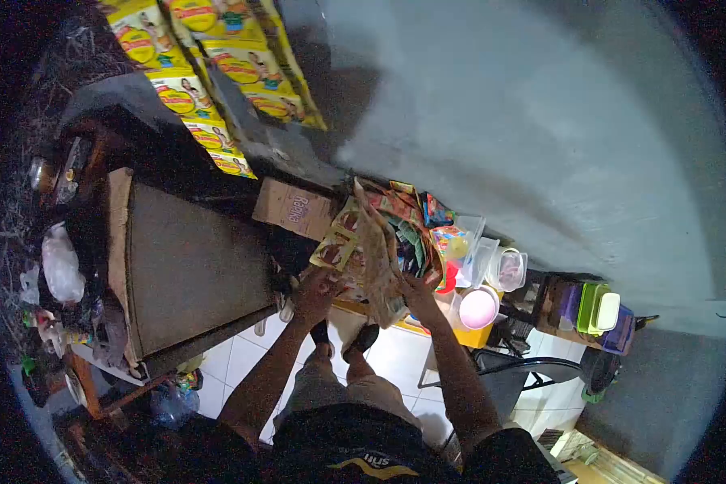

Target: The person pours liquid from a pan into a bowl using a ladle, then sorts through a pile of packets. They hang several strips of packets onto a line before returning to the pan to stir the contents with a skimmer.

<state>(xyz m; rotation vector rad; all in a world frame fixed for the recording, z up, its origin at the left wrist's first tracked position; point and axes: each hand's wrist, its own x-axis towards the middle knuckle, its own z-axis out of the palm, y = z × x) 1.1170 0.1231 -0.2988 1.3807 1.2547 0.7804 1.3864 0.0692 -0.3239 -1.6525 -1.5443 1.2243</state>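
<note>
My left hand is closed on the lower end of a strip of yellow-and-brown sachets. The strip lies against the left side of a worn tan carton, whose tall edge stands between my hands. My right hand is closed around the near right rim of this carton; its fingertips are partly hidden. Inside sit green and dark packets and red packets, crowded together.
Yellow sachet strips hang at upper left. A brown box stands behind my left hand, beside a large grey-topped surface. Clear tubs and a pink-white lidded container stand to the right, near a black chair.
</note>
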